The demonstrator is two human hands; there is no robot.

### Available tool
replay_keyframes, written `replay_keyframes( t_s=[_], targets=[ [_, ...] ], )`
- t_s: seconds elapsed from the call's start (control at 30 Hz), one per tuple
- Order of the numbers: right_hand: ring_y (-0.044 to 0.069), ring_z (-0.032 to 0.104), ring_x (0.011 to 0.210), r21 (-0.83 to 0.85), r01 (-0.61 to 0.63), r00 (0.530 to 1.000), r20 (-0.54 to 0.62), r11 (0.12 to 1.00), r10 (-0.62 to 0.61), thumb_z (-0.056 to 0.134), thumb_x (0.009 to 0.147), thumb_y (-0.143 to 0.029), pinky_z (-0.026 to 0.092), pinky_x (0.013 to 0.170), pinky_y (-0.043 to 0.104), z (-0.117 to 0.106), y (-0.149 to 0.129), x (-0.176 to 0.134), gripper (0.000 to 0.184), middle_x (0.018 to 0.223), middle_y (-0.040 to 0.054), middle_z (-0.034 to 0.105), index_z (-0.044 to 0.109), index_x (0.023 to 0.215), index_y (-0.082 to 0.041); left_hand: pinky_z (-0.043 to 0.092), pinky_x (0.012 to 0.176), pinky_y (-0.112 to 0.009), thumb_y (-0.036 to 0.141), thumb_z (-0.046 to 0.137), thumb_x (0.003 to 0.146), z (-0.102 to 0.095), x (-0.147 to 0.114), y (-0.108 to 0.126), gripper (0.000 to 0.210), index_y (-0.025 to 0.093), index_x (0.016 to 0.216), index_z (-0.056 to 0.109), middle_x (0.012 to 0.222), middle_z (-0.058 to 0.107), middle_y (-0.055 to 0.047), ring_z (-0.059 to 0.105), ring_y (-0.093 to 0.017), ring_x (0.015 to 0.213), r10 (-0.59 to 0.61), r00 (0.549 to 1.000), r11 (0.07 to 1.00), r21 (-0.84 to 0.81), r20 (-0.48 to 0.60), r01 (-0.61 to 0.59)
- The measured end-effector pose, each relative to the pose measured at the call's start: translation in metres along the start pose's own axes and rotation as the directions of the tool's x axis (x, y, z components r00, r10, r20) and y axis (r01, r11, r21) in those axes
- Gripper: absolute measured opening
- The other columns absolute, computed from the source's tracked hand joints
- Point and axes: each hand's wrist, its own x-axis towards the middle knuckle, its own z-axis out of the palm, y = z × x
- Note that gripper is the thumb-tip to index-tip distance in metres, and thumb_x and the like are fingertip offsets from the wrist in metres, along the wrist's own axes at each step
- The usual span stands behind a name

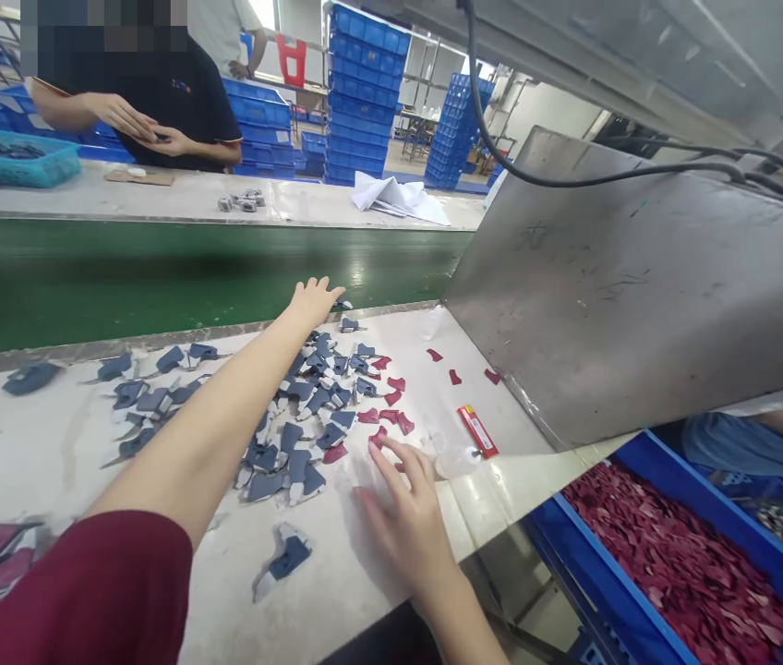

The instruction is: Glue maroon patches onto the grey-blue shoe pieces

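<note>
"Worktable (225,591), pale and broad, takes up most of what I see from my station. The green belt (156,286) runs along its far edge."

"What else is big?"

"A tilted metal panel (641,296) on the right, then a blue tray (672,466) beside the table, filled with dark red pieces."

"And the work itself?"

"I have a heap of dark-blue pieces (298,466), with white parts on them, mid-table. The loose red pieces (392,397) lie mostly along its right side."

"How do the hands stand?"

"My left hand (317,300) is stretched out over the heap to the belt side, back up, fingers spread wide. One blue piece (343,304) sits right by its fingertips; I cannot tell whether they grip it. My right hand (402,503) is half open, fingers curved, the blurred thumb apart from the index finger."

"Touching anything?"

"The index fingertip is at a red piece (379,434) on the heap's near right side. Touching or just beside, I cannot tell from here."
</note>
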Motion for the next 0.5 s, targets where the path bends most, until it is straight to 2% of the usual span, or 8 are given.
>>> replay_keyframes(
  t_s=[0.03,0.1,0.17,0.27,0.33,0.5],
  targets=[
    [0.028,0.057,0.119,-0.002,-0.036,0.998,0.050,0.999,0.036,0.064,0.088,-0.018,0.058,0.091,0.046,0.006,0.000,0.003,0.052,0.130,0.0145,0.060,0.051,0.138,-0.023,0.051,0.096,-0.051,0.035,0.062,0.093,0.002,0.003,0.001,0.041,0.018,0.130,0.056,0.135,0.056,-0.011,0.059,-0.027,0.116,0.000,1.000,1.000,0.017,0.003,0.000],
    [0.029,0.056,0.121,-0.018,-0.108,0.991,0.077,0.994,0.109,0.065,0.089,-0.022,0.057,0.093,0.047,0.017,0.004,0.007,0.052,0.134,0.0151,0.058,0.051,0.139,-0.023,0.051,0.095,-0.050,0.035,0.062,0.093,0.004,0.007,0.000,0.038,0.017,0.127,0.058,0.131,0.058,-0.011,0.060,-0.026,0.114,-0.011,1.000,0.999,0.043,0.024,0.010],
    [0.027,0.060,0.112,-0.026,-0.163,0.984,0.064,0.986,0.164,0.063,0.091,-0.022,0.058,0.089,0.044,0.023,0.010,0.008,0.043,0.124,0.0135,0.063,0.058,0.133,-0.023,0.048,0.097,-0.051,0.034,0.060,0.094,0.001,0.005,-0.002,0.035,0.016,0.123,0.059,0.125,0.062,-0.011,0.061,-0.027,0.112,-0.023,0.998,0.998,0.057,0.055,0.020],
    [0.023,0.063,0.096,-0.030,-0.211,0.977,0.040,0.977,0.212,0.058,0.094,-0.020,0.058,0.081,0.038,0.027,0.015,0.009,0.027,0.106,0.0108,0.066,0.067,0.119,-0.021,0.038,0.099,-0.055,0.026,0.048,0.098,-0.013,-0.011,-0.006,0.031,0.012,0.124,0.058,0.117,0.065,-0.019,0.060,-0.033,0.112,-0.019,0.997,0.999,0.052,0.075,0.015],
    [0.022,0.063,0.093,-0.035,-0.205,0.977,0.049,0.978,0.206,0.054,0.096,-0.020,0.057,0.079,0.036,0.027,0.016,0.008,0.022,0.102,0.0102,0.066,0.070,0.112,-0.020,0.035,0.096,-0.054,0.025,0.039,0.100,-0.027,-0.032,-0.006,0.035,0.011,0.128,0.055,0.114,0.066,-0.022,0.060,-0.036,0.110,-0.002,0.997,0.999,0.033,0.078,0.000],
    [0.022,0.065,0.090,-0.054,-0.213,0.975,0.060,0.976,0.216,0.041,0.102,-0.023,0.055,0.078,0.035,0.024,0.018,0.004,0.028,0.099,0.0110,0.068,0.069,0.105,-0.017,0.032,0.098,-0.049,0.035,0.033,0.101,-0.065,-0.112,-0.001,0.036,0.019,0.126,0.054,0.107,0.071,-0.014,0.064,-0.031,0.099,0.069,0.993,0.998,-0.003,0.093,-0.069]
  ],
)
